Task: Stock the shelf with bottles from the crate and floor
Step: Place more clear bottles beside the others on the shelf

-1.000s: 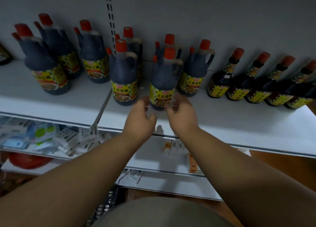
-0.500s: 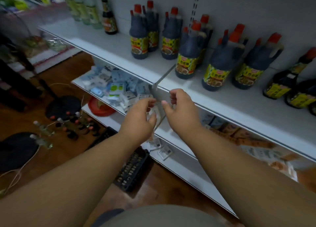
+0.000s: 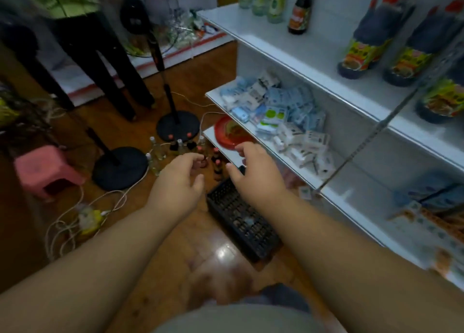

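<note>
while blur smears the floor bottles (image 3: 175,149) and hands partly hide the crate (image 3: 241,222), left hand (image 3: 175,184) and right hand (image 3: 253,172) hover with loosely spread, empty fingers.

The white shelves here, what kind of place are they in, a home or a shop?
Most likely a small grocery shop or a mock-up of one: white metal shelves carry rows of identical dark sauce jugs with yellow labels, piled small blue-and-white packets, and loose small bottles wait on the wooden floor.
</note>
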`<state>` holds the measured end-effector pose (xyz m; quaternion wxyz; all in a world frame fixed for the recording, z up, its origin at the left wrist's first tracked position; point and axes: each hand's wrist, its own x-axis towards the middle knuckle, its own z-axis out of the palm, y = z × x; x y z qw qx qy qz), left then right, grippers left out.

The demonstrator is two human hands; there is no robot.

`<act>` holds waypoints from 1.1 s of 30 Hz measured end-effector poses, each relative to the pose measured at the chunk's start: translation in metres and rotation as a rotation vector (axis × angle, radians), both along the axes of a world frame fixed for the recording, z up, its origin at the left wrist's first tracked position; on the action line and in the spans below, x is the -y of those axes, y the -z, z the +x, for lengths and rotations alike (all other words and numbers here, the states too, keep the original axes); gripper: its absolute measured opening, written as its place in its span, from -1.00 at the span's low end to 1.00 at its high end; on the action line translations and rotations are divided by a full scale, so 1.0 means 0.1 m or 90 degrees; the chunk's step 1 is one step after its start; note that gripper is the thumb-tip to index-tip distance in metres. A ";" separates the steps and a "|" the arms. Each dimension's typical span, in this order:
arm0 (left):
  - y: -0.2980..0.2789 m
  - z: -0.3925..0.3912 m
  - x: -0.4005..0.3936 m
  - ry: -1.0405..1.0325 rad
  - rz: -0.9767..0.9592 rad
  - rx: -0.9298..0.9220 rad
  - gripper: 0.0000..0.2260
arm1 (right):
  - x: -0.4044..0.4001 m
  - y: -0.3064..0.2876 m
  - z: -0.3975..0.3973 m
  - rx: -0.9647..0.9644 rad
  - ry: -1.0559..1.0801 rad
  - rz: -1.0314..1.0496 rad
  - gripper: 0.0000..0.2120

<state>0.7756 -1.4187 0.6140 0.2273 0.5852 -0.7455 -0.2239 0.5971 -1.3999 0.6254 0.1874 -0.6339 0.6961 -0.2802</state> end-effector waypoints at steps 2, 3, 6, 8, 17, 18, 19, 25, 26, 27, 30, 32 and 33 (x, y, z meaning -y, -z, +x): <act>0.06 0.20 0.14 -0.012 0.011 -0.001 -0.64 | 0.17 0.04 0.16 -0.018 -0.022 0.011 -0.62; 0.10 0.26 0.22 -0.016 0.016 -0.006 -0.64 | 0.26 0.06 0.21 -0.029 -0.028 0.016 -0.61; 0.22 0.36 0.50 -0.026 0.033 -0.016 -0.63 | 0.60 0.17 0.31 -0.041 -0.034 0.040 -0.61; 0.27 0.42 0.71 -0.027 0.039 -0.005 -0.62 | 0.88 0.26 0.40 -0.042 -0.057 0.051 -0.61; 0.39 1.15 1.68 -0.110 0.074 0.002 -0.62 | 2.26 0.39 1.17 -0.052 -0.179 0.062 -0.60; 0.43 1.27 1.82 -0.117 0.076 -0.004 -0.62 | 2.43 0.41 1.28 -0.053 -0.185 0.066 -0.60; 0.47 1.39 1.97 -0.125 0.077 -0.011 -0.62 | 2.60 0.45 1.41 -0.052 -0.186 0.072 -0.60; 0.85 2.13 3.22 -0.120 0.123 -0.016 -0.65 | 3.73 0.82 2.17 -0.040 -0.171 0.116 -0.63; 0.92 2.24 3.44 -0.121 0.134 -0.011 -0.65 | 3.91 0.91 2.29 -0.042 -0.166 0.127 -0.63; 0.99 2.34 3.65 -0.124 0.146 -0.004 -0.65 | 4.08 1.00 2.40 -0.042 -0.161 0.140 -0.63; 1.27 2.59 4.20 -0.109 0.187 0.008 -0.65 | 4.52 1.32 2.66 -0.038 -0.149 0.179 -0.63; 1.53 2.68 4.52 -0.088 0.215 0.016 -0.64 | 4.76 1.60 2.77 -0.049 -0.135 0.212 -0.62; 1.67 2.71 4.66 -0.089 0.234 0.017 -0.63 | 4.87 1.77 2.81 -0.047 -0.133 0.230 -0.62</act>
